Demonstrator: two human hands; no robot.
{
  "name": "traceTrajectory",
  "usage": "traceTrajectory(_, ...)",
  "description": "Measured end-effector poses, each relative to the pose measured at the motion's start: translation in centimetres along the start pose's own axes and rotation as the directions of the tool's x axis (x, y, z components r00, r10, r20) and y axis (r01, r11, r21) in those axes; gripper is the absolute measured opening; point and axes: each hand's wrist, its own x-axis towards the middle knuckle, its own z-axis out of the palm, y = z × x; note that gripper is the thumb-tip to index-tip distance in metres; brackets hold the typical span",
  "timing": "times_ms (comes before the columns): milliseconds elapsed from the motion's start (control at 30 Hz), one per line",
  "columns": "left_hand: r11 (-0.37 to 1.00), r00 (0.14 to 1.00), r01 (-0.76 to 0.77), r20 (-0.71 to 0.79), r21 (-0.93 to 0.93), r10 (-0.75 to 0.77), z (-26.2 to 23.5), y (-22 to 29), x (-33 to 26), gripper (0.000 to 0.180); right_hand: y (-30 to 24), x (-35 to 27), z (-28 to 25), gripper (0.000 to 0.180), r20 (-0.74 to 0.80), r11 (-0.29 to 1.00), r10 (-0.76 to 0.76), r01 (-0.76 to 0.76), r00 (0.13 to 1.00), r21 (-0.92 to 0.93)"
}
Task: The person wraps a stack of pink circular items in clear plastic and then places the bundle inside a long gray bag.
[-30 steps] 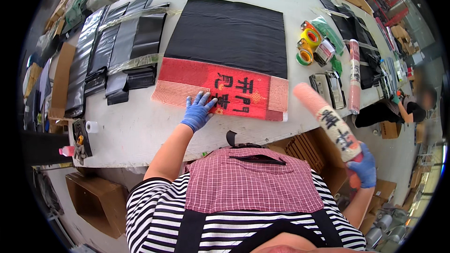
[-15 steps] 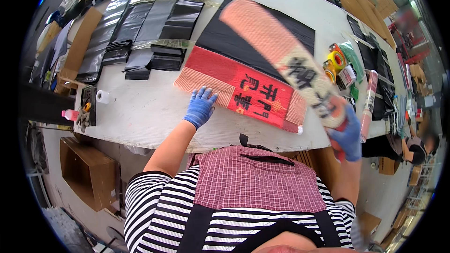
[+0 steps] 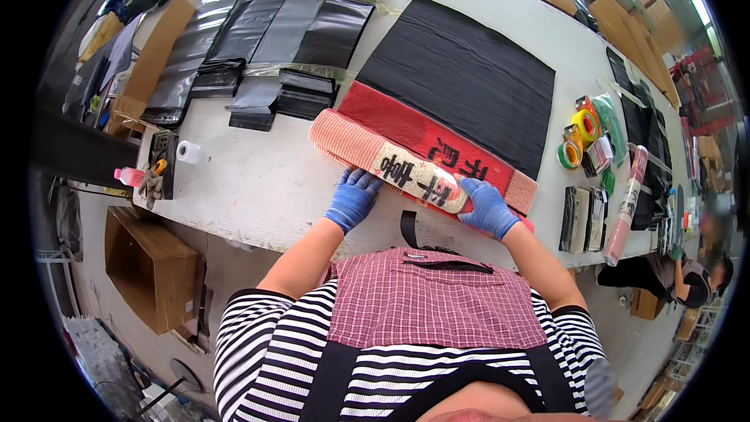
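A rolled mat (image 3: 391, 158), pink-striped at its left end and cream with dark lettering at its right, lies across a flat red mat (image 3: 391, 117). My right hand (image 3: 486, 207), in a blue glove, grips the roll's right end with curved fingers. At the near edge of the roll, toward its left part, my gloved left hand (image 3: 353, 195) rests with fingers stretched out, their tips against the mat; the undersides are hidden. A black sheet (image 3: 465, 78) lies flat beyond the red strip.
Stacked black plastic bags (image 3: 289, 27) cover the table's far left. Tape dispensers (image 3: 580, 129) and a wrapped pink roll (image 3: 627, 203) are at right. A small white roll (image 3: 187, 152) stands at left, above a cardboard box (image 3: 152, 270) on the floor. Another person (image 3: 687, 273) is at far right.
My right hand has brought the rolled mat down from the raised, tilted position at right and laid it across the red mat. My left hand has shifted to the roll's near edge.
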Motion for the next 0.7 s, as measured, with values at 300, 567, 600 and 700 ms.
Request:
traceTrajectory(300,0.998,0.996,-0.057,0.068,-0.018,0.059,0.6,-0.5,1.2,0.041,2.1,0.3,1.2,0.084,-0.059,0.999,0.020,-0.017,0.998,0.040)
traceTrajectory(567,0.974,0.997,0.069,0.040,-0.217,-0.062,0.6,-4.6,-0.1,0.038,3.4,-3.3,3.1,0.078,-0.314,0.999,0.037,-0.025,0.949,0.043)
traceTrajectory(600,0.859,0.945,0.313,0.038,-0.405,-0.326,0.2,-6.6,-0.3,0.039,4.4,-4.0,3.1,0.072,-0.453,0.988,0.081,-0.011,0.888,0.155)
traceTrajectory(700,0.696,0.734,0.461,-0.204,-0.550,-0.648,-2.2,-9.2,2.2,0.052,7.1,-9.8,2.5,0.056,-0.394,0.588,0.721,-0.201,0.570,0.783)
